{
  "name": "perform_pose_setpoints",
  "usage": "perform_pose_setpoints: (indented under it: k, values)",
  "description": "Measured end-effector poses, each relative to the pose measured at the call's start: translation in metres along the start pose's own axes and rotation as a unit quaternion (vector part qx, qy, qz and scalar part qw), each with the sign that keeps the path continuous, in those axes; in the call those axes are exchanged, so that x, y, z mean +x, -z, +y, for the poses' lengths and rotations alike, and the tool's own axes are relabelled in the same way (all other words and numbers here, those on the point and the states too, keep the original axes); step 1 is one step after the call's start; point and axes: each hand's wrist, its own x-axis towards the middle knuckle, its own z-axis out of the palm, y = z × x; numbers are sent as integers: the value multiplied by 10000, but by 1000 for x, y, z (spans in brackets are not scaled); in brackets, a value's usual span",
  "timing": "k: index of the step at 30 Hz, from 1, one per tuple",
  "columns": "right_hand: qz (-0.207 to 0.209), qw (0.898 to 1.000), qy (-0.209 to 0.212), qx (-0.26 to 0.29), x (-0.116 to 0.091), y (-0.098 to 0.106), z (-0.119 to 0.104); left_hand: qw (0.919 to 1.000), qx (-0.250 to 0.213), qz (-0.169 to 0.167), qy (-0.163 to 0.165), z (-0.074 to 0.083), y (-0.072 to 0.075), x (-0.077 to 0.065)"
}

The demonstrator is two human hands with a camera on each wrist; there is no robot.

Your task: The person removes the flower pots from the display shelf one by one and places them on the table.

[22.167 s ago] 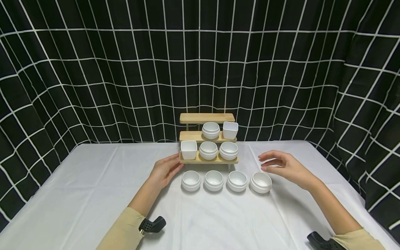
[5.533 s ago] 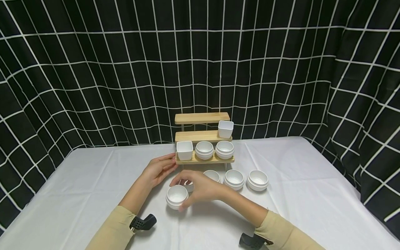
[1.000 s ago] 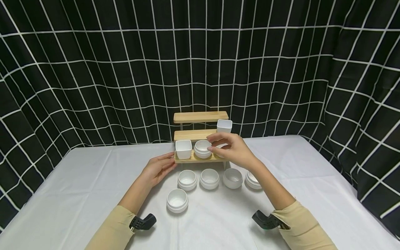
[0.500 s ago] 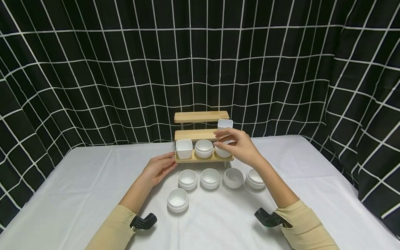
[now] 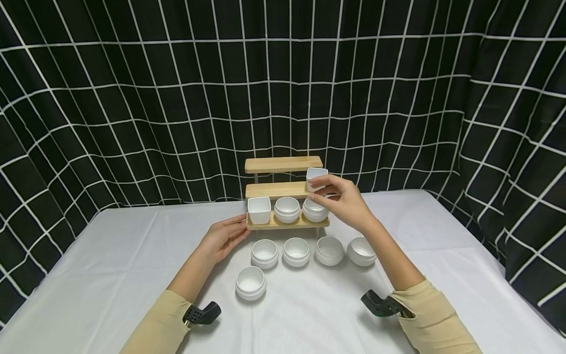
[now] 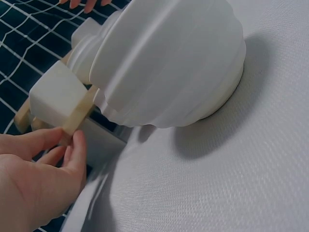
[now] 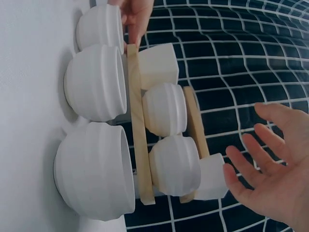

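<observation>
Two hands of mine in the head view, both at the wooden stand [image 5: 276, 190], mid-frame. My left hand [image 5: 223, 238] is at its lower left end; my right hand [image 5: 347, 199] is right of centre, fingers in front of the square cup [image 5: 315, 172], which sits at the right end of the middle tier. Below centre, five round bowls [image 5: 250, 282] on the white cloth [image 5: 309, 319].

Over to the left wrist: lower left, thumb and fingers clamped on the bottom tier's end, steadying it, I judge.

Now the right wrist: far right, fingers apart, nothing between them, the cup right beside them; whether they touch, I can't tell. Looks like the reach for that cup; next calls for thumb and fingers closing gently on its sides.
</observation>
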Motion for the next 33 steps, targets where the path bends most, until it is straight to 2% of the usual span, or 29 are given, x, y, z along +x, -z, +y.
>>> perform_pose_setpoints:
  k: [19, 33]
  values:
    - [275, 9994, -117, -151, 6, 11, 14, 10000, -16, 19, 11, 0, 1, 0]
    - [414, 9978, -180, -491, 23, 22, 12, 10000, -97, 17, -5, 1, 1, 0]
